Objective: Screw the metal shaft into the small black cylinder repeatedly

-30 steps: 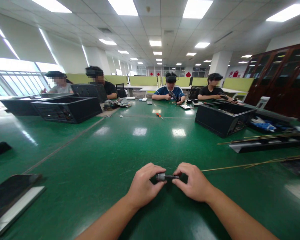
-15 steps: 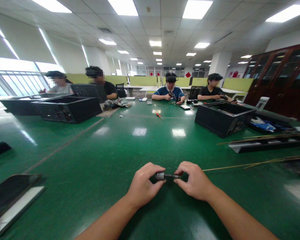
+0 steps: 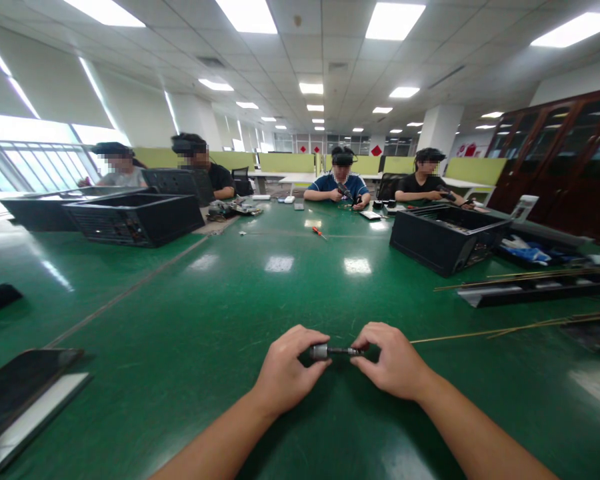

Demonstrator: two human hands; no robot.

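Observation:
Both of my hands meet low over the green table (image 3: 190,320) near its front edge. My left hand (image 3: 286,372) pinches the silver, thicker end of a small metal tool (image 3: 330,351). My right hand (image 3: 391,361) grips the thin dark shaft at the tool's other end with thumb and fingertips. The tool lies level between the two hands, just above the table top. Its far ends are hidden inside my fingers.
A black open computer case (image 3: 445,237) sits at the right, another (image 3: 135,217) at the left. Black panels (image 3: 535,288) and thin sticks lie to the right, a dark panel (image 3: 25,393) at the near left. A red-handled screwdriver (image 3: 319,231) lies mid-table. Several people sit at the far side.
My right hand has shifted slightly to the right along the tool's shaft; the left hand and the tool stay almost where they were.

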